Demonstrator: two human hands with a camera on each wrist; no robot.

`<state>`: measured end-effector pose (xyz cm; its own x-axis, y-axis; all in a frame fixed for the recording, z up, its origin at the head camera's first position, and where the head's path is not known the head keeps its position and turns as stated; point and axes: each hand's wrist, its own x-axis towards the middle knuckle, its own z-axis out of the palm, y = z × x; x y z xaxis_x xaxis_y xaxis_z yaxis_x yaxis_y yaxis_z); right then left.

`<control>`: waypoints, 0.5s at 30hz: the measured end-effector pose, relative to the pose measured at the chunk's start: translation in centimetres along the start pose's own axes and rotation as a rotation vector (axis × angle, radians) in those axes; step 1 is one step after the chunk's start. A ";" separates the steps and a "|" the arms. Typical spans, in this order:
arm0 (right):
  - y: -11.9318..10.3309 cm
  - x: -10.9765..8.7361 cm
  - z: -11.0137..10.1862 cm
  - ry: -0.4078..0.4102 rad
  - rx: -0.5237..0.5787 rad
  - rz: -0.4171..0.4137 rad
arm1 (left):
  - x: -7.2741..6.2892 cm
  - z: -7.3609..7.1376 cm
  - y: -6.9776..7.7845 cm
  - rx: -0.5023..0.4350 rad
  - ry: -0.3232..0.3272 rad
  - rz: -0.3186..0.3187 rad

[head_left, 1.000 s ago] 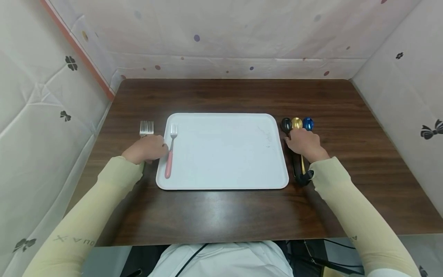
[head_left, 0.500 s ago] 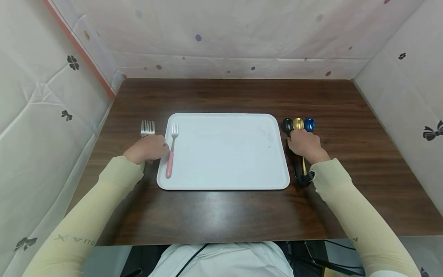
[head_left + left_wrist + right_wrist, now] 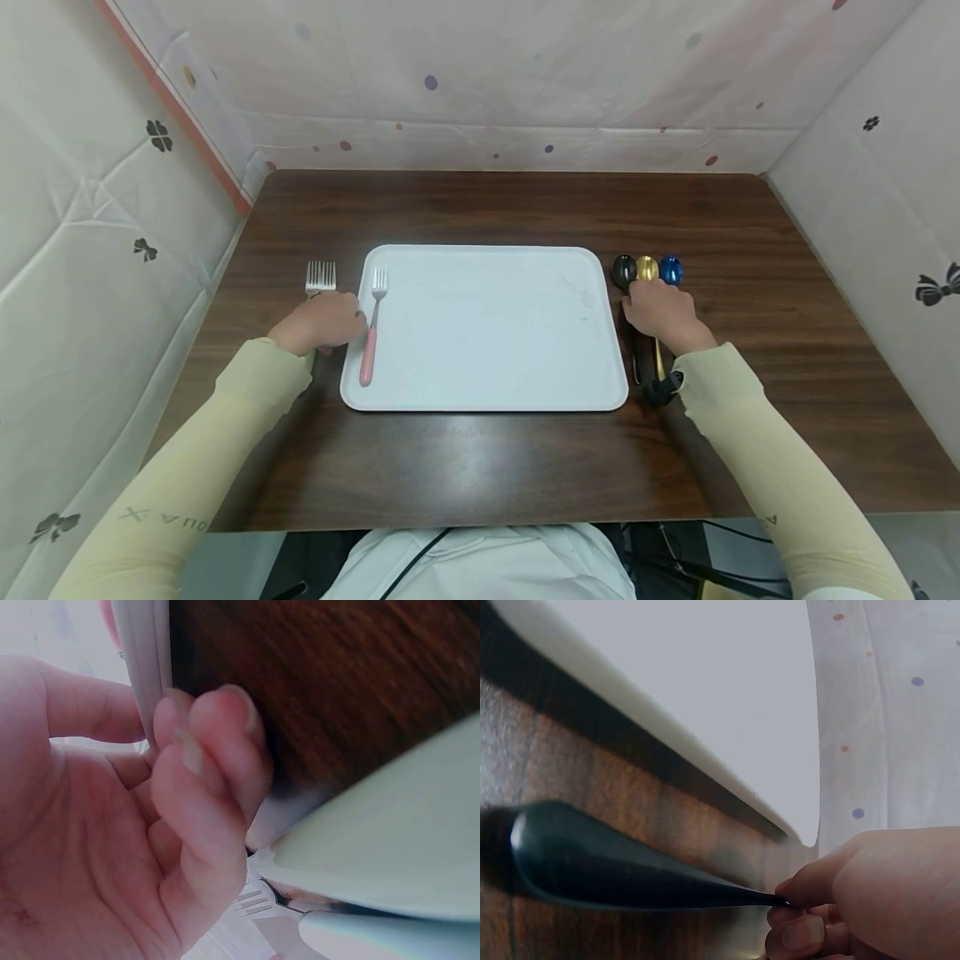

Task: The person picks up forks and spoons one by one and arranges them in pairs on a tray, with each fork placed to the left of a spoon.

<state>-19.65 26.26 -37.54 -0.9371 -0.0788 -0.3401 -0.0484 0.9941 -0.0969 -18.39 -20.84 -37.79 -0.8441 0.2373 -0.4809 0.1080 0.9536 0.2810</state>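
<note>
My left hand (image 3: 321,322) is beside the left rim of a white tray (image 3: 495,333), fingers loosely curled and thumb near the rim. Under that hand lie forks: tines (image 3: 321,277) stick out beyond it, and the left wrist view shows a pale green handle (image 3: 382,825) and a light blue handle (image 3: 390,937). My right hand (image 3: 666,315) is right of the tray; its thumb and fingers pinch the thin neck of a black spoon (image 3: 622,862). Beside the black bowl, a gold spoon (image 3: 647,267) and a blue spoon (image 3: 671,270) show past the knuckles.
A pink-handled fork (image 3: 368,354) lies along the tray's left side. Below the right hand a rounded black thing (image 3: 660,390) shows by the sleeve cuff. The brown wooden table (image 3: 480,208) is bounded by pale patterned sheets (image 3: 480,83) at the back and sides.
</note>
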 end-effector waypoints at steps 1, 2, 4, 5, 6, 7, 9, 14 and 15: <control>0.0 0.0 0.0 0.001 -0.001 -0.001 | 0.0 0.0 0.0 0.000 0.000 0.000; 0.0 -0.1 -0.1 0.001 -0.002 -0.002 | 0.1 0.1 0.0 0.001 0.001 0.004; 0.0 -0.1 -0.2 0.002 -0.004 -0.004 | 0.0 0.1 -0.1 0.001 0.000 0.007; -0.1 -0.2 -0.3 0.003 -0.004 -0.005 | 0.0 0.1 -0.1 0.000 0.001 0.004; -0.1 -0.2 -0.4 0.005 -0.007 -0.007 | 0.1 0.1 -0.1 0.000 0.001 0.003; -0.1 -0.3 -0.5 0.007 -0.007 -0.008 | 0.0 0.1 0.0 0.001 0.001 0.005; -0.2 -0.3 -0.7 0.009 -0.004 -0.011 | 0.0 0.1 0.0 0.003 -0.002 0.006; -0.6 -0.5 -1.1 0.021 -0.002 -0.028 | 0.1 0.0 0.0 0.009 -0.007 0.008; -0.7 -0.5 -1.1 0.022 -0.006 -0.031 | 0.1 0.0 0.0 0.008 -0.007 0.005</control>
<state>-19.50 25.68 -36.24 -0.9426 -0.1082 -0.3160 -0.0797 0.9916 -0.1018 -18.52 -20.83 -37.83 -0.8399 0.2432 -0.4853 0.1165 0.9540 0.2764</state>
